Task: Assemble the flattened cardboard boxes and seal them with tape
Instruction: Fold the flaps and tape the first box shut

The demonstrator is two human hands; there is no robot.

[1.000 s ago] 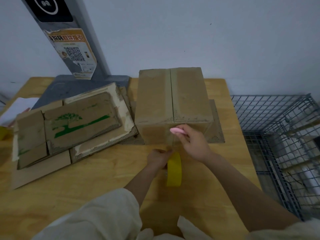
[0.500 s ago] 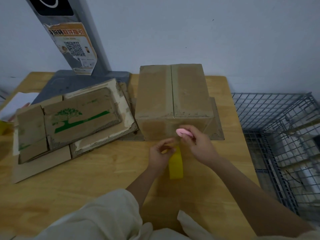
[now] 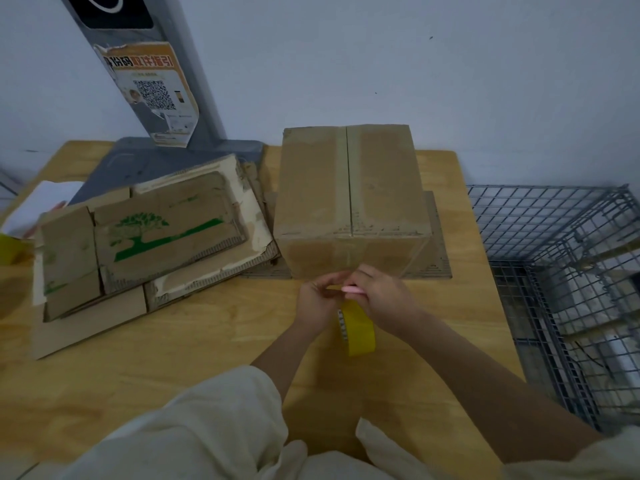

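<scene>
Plain pale wall behind a wooden table (image 3: 173, 358), with a wire cage (image 3: 561, 271) off the right edge and a grey stand (image 3: 166, 98) carrying a QR-code poster at the back left. An assembled cardboard box (image 3: 349, 188) sits at the back middle on a flat cardboard sheet, top flaps closed, clear tape running down its near face. Left of it is a pile of flattened boxes (image 3: 149, 244), the top one printed with a green tree. Just in front of the box both hands meet over a yellow tape roll (image 3: 356, 329): the left hand (image 3: 317, 303) pinches the tape end, and the right hand (image 3: 384, 303) grips a small pink thing (image 3: 353, 289), probably a cutter, hard to tell from here.
</scene>
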